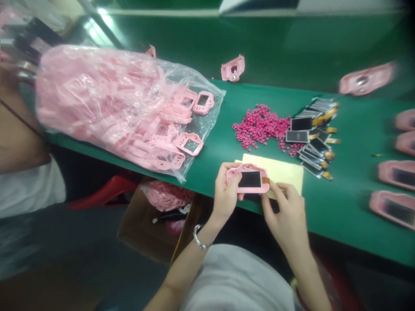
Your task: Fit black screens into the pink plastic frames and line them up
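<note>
My left hand (226,190) grips the left end of a pink plastic casing (248,167), its thumb lying over the left edge of a small dark LCD screen (249,179) set in the casing. An orange ribbon cable (265,181) sticks out from the screen's right side. At the casing's right end, close to that cable, the thumb and index finger of my right hand (287,211) pinch the edge. Both hands are just above the table's front edge, beside a yellow paper sheet (287,172).
Small magenta buttons (259,125) lie heaped on the green table (220,142), beside several loose LCD screens (300,124). A clear bag (103,90) of pink casings fills the left. Casings with screens (394,207) sit at right. Below stands an open carton (139,231); a person's arm (19,129) is at far left.
</note>
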Demonstrator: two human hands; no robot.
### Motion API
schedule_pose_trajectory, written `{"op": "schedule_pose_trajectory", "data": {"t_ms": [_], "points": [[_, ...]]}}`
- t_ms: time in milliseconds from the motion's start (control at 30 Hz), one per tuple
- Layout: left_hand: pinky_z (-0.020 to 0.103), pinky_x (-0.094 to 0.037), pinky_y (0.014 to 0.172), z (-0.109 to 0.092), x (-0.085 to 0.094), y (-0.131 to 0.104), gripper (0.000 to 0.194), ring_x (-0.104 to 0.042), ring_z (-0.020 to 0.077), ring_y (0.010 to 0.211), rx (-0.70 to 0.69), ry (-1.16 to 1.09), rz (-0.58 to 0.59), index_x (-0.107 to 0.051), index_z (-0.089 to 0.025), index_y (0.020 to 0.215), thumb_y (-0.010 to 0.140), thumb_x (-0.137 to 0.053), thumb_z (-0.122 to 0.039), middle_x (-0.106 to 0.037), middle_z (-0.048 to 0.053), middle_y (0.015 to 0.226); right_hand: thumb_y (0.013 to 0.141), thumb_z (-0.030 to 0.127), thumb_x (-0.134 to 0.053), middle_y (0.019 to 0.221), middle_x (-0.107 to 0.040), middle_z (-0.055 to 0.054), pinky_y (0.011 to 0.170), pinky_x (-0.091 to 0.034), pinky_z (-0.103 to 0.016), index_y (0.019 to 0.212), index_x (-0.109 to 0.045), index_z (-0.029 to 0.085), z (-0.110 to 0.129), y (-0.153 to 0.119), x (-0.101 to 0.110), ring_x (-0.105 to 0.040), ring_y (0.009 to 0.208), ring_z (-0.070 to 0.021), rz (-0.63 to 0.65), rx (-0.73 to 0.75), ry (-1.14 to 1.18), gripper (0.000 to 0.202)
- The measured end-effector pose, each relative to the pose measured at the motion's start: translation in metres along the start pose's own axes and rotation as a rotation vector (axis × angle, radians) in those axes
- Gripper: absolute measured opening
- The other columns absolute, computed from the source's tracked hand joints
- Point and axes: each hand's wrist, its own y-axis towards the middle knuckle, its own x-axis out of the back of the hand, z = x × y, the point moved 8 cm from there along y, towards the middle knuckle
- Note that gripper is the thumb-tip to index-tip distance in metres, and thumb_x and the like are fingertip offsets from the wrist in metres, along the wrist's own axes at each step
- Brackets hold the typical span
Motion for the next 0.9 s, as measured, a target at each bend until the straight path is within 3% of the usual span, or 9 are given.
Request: {"op": "schedule_pose_trajectory", "data": {"t_ms": [133,233,333,400,500,600,900], "points": [[0.016,-0.039,0.039,0.006,-0.006,0.000,0.021,-0.049,0.0048,0.040,-0.026,0.070,0.007,-0.060,-0.018,0.104,0.100,-0.057,-0.039,-0.064,-0.004,0.073,0.092,0.021,-0.063,0.103,-0.065,-0.009,0.084,-0.046,-0.040,0.108,-0.068,0.021,0.009,0.001,-0.006,-0.062,0.093,-0.0239,0.008,0.066,0.221,0.017],[0.017,-0.040,0.040,0.008,-0.001,0.002,0.025,-0.051,0.0062,0.041,-0.010,0.102,-0.027,-0.060,-0.018,0.108,0.102,-0.056,-0.042,-0.063,-0.005,0.071,0.096,0.030,-0.056,0.093,-0.060,-0.006,0.076,-0.049,-0.037,0.094,-0.057,0.022,0.001,-0.003,0.005,-0.061,0.088,-0.0229,-0.007,0.068,0.404,0.008],[0.018,-0.039,0.040,0.008,0.002,0.003,0.024,-0.051,0.0063,0.041,0.051,0.090,-0.033,-0.060,-0.017,0.106,0.101,-0.056,-0.041,-0.065,-0.003,0.073,0.101,0.031,-0.049,0.091,-0.053,-0.004,0.075,-0.051,-0.036,0.094,-0.049,0.023,-0.013,0.000,0.026,-0.060,0.086,-0.0211,-0.105,-0.010,0.510,0.011],[0.017,-0.038,0.041,0.006,-0.001,0.001,0.023,-0.050,0.0066,0.041,0.081,0.119,0.030,-0.061,-0.018,0.106,0.101,-0.055,-0.039,-0.061,-0.005,0.068,0.100,0.028,-0.057,0.104,-0.058,-0.007,0.086,-0.051,-0.037,0.099,-0.055,0.023,-0.013,0.008,0.037,-0.062,0.100,-0.0221,-0.133,-0.055,0.447,0.006],[0.017,-0.039,0.044,0.003,-0.011,-0.007,0.024,-0.048,0.0079,0.042,0.104,0.190,0.158,-0.064,-0.019,0.108,0.103,-0.053,-0.039,-0.051,-0.008,0.057,0.100,0.026,-0.062,0.130,-0.061,-0.010,0.100,-0.049,-0.040,0.100,-0.062,0.024,0.005,0.025,0.038,-0.060,0.123,-0.0248,0.018,-0.027,0.305,0.002],[0.018,-0.040,0.047,-0.001,-0.017,-0.014,0.023,-0.047,0.0085,0.043,0.111,0.210,0.200,-0.065,-0.019,0.108,0.104,-0.051,-0.038,-0.046,-0.008,0.055,0.103,0.024,-0.055,0.131,-0.062,-0.009,0.096,-0.052,-0.038,0.097,-0.062,0.024,0.022,0.035,0.030,-0.063,0.121,-0.0230,0.200,0.022,0.303,0.009],[0.017,-0.039,0.046,-0.002,-0.022,-0.021,0.021,-0.046,0.0069,0.045,0.125,0.195,0.223,-0.064,-0.020,0.109,0.106,-0.047,-0.032,-0.050,-0.007,0.061,0.104,0.025,-0.054,0.123,-0.062,-0.009,0.088,-0.053,-0.036,0.096,-0.062,0.023,0.028,0.035,0.031,-0.063,0.115,-0.0237,0.233,0.055,0.227,0.011]]}}
